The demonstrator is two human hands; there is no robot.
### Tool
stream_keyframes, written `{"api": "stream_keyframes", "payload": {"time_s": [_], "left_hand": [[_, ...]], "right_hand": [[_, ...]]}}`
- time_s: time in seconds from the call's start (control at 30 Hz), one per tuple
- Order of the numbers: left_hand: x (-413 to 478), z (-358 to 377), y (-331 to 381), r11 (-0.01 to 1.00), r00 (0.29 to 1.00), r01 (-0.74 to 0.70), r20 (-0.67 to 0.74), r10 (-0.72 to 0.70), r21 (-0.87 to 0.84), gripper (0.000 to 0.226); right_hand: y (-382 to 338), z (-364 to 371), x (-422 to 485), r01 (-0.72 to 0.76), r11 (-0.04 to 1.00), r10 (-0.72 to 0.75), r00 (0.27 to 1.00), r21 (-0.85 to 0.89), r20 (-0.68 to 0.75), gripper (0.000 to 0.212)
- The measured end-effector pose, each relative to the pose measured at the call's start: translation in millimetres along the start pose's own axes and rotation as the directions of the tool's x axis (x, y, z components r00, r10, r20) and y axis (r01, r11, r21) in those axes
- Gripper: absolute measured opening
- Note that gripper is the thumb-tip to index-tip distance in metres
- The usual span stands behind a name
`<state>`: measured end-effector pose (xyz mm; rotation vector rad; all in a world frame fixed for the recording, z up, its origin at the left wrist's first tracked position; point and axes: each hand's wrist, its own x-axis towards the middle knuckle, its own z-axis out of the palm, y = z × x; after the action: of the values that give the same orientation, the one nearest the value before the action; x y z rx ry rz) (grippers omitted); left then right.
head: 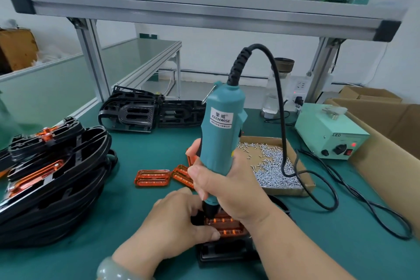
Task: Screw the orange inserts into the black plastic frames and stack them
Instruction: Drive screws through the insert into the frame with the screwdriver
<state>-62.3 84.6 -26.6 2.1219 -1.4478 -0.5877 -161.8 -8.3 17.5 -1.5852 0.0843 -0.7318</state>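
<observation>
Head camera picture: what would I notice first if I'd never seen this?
The big teal screwdriver in the middle, gripped upright by the right hand, its tip down on an orange insert that the left hand holds. Then the stack of black frames at the left, and the box of silver screws at the right.

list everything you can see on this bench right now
electric screwdriver: 1, teal, upright, centre
black frame: 1, black, near edge, under the hands
orange insert: 1, orange, in that frame
loose inserts: about 3, orange, centre
finished stack: several frames, black with orange, left
bare frames: at least 2, black, back centre
screws: many, silver, in cardboard tray, right
power box: 1, pale green, far right
left hand: holds the orange insert
right hand: grips the screwdriver
</observation>
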Motion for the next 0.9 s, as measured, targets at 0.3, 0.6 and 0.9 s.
{"api": "stream_keyframes", "payload": {"time_s": [0.3,0.6,0.9], "left_hand": [[3,0,-5,0.998,0.998,-0.070,0.010,0.070,0.006,0.027],[4,1,-10,0.996,0.996,-0.085,0.034,0.086,-0.015,0.041],[1,-14,-16,0.997,0.998,-0.069,0.010,0.069,0.031,0.030]], "right_hand": [[-11,-9,1,0.122,0.980,-0.098,0.983,0.154,-0.155,0.017],[-7,-46,-12,0.274,0.878,-0.034,0.854,0.392,-0.520,0.014],[11,-67,-33,0.352,0.794,0.033,0.789,0.495,-0.614,0.012]]}}
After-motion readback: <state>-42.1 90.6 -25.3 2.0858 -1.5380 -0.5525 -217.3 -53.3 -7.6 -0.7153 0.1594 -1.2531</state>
